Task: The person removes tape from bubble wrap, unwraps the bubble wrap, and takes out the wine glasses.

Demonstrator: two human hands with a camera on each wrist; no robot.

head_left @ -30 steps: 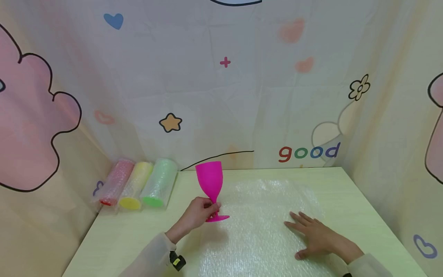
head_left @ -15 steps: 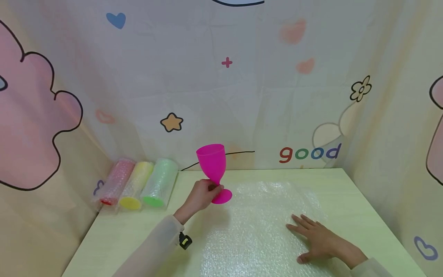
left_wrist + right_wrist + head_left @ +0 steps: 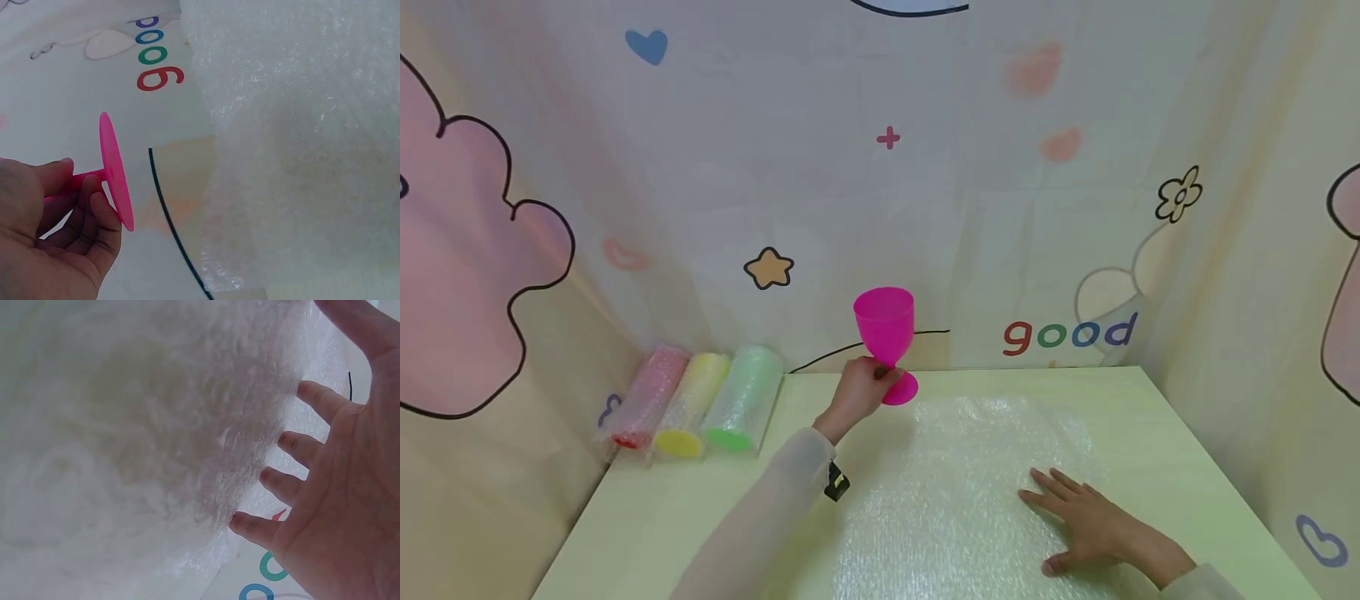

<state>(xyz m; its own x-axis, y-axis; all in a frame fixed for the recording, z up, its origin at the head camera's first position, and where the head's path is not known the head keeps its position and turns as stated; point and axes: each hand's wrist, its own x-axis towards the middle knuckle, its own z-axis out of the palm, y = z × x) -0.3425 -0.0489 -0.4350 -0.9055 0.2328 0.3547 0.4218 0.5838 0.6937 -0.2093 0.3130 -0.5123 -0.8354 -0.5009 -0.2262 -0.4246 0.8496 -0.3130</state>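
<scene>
A pale cloth backdrop (image 3: 820,200) is hung behind and around a light table (image 3: 1187,483); it is printed with a star (image 3: 769,269), hearts, a flower and the word "good" (image 3: 1073,335) in coloured letters. On the table a sheet of bubble wrap (image 3: 955,500) is spread out flat. Above its far left part a pink goblet (image 3: 886,327) is held up off the table, bowl uppermost and slightly tilted. Its stem is pinched by the left hand (image 3: 857,392), with the thumb and curled fingers closed round it just beside the foot. By the right hand (image 3: 1093,525) the right side of the sheet is touched; its fingers are spread well apart and nearly straight, and nothing is gripped. At the far left of the table three bundles are laid side by side, each wrapped in clear film: a red bundle (image 3: 652,396), a yellow bundle (image 3: 694,402) and a green bundle (image 3: 745,398).
</scene>
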